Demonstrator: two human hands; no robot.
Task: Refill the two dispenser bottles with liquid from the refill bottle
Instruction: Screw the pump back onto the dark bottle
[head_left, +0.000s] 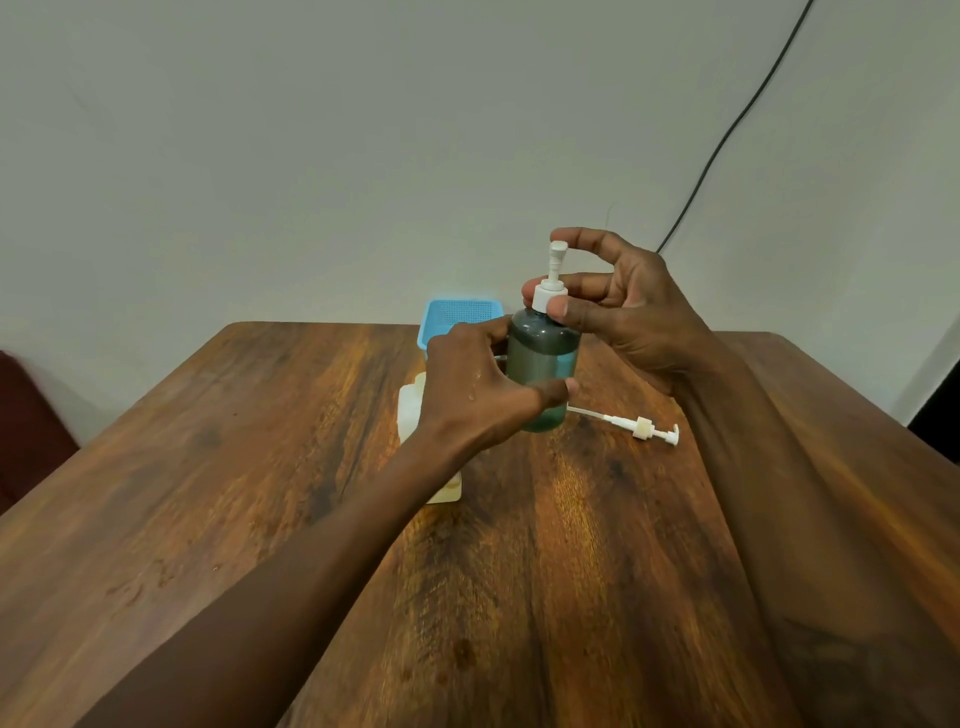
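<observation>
A blue-green translucent dispenser bottle (543, 364) stands upright near the middle of the wooden table (260, 467). My left hand (475, 384) wraps around its body from the left. My right hand (623, 306) pinches the white pump collar (548, 293) on the bottle's neck between thumb and fingers, the index finger arched over the pump head. A whitish plastic bottle (413, 410) lies behind and under my left wrist, mostly hidden. A loose white pump with its tube (631, 425) lies on the table to the right of the bottle.
A light blue perforated basket (457, 314) sits at the far edge of the table, behind the bottle. A black cable (727, 135) runs down the wall at the right. A dark red seat (26, 415) shows at the left edge.
</observation>
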